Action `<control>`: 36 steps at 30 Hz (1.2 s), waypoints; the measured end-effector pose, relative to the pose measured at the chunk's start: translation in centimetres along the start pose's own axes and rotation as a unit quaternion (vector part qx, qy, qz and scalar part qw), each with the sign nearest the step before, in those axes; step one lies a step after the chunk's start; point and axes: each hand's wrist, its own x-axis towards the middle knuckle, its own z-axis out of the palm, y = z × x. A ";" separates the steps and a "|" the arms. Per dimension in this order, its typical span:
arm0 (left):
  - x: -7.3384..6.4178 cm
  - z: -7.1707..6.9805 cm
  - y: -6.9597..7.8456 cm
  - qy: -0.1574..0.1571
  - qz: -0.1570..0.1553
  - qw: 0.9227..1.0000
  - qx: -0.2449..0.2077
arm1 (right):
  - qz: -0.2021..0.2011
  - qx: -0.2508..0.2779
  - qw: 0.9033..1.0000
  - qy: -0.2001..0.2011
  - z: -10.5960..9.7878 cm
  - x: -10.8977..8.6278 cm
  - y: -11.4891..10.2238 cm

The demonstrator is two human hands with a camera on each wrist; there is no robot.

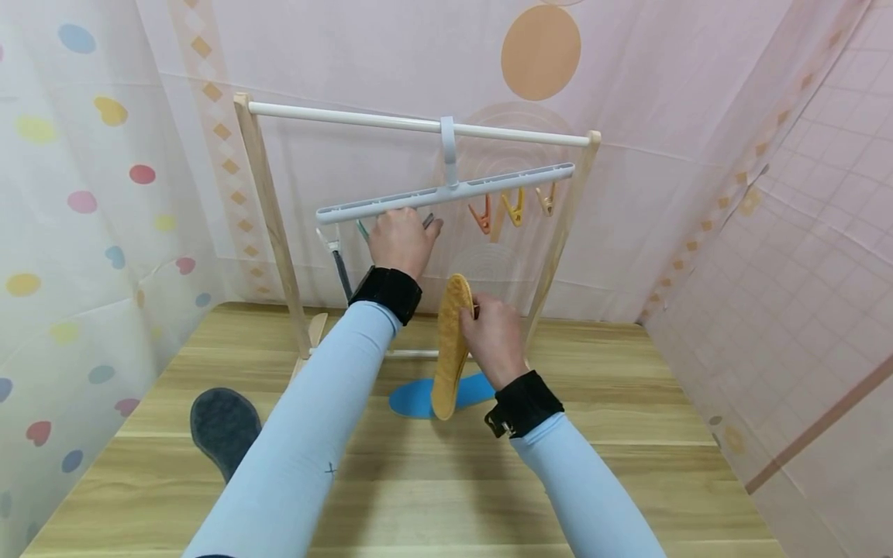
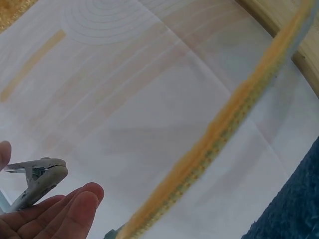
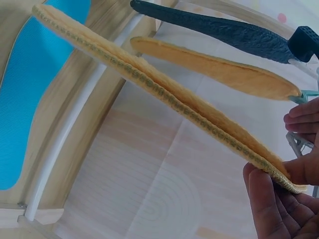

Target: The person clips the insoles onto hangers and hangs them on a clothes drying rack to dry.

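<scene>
My right hand (image 1: pixel 494 337) pinches the upper end of a yellow fleecy insole (image 1: pixel 449 353), which hangs tilted below it. Up at the hanger's bar, my left hand (image 1: pixel 403 242) holds a grey clothespin (image 2: pixel 42 179) between thumb and fingers. Beside that hand, a second yellow insole (image 3: pixel 214 69) hangs from a green clothespin (image 3: pixel 302 96). Farther left, a dark blue insole (image 3: pixel 214 31) hangs from a white clip (image 1: pixel 329 242). In the head view my left hand and forearm hide most of these two hanging insoles.
The pale grey hanger (image 1: pixel 488 184) tilts on a wooden rack's white rod (image 1: pixel 335 116). Orange (image 1: pixel 481 215), yellow (image 1: pixel 515 208) and beige clothespins (image 1: pixel 546 201) dangle on its right half. A blue insole (image 1: pixel 412 399) and a dark insole (image 1: pixel 225 430) lie on the wooden table (image 1: pixel 600 480).
</scene>
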 end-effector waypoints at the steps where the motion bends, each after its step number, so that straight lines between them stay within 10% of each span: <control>1: 0.0 0.0 -0.1 -0.002 0.000 1.000 0.002 | 0.000 0.000 1.000 -0.001 0.1 0.0 0.0; 36: 0.0 -2.6 -1.7 0.009 0.047 0.999 -0.026 | -0.064 -0.077 0.994 -0.034 1.7 2.0 -3.2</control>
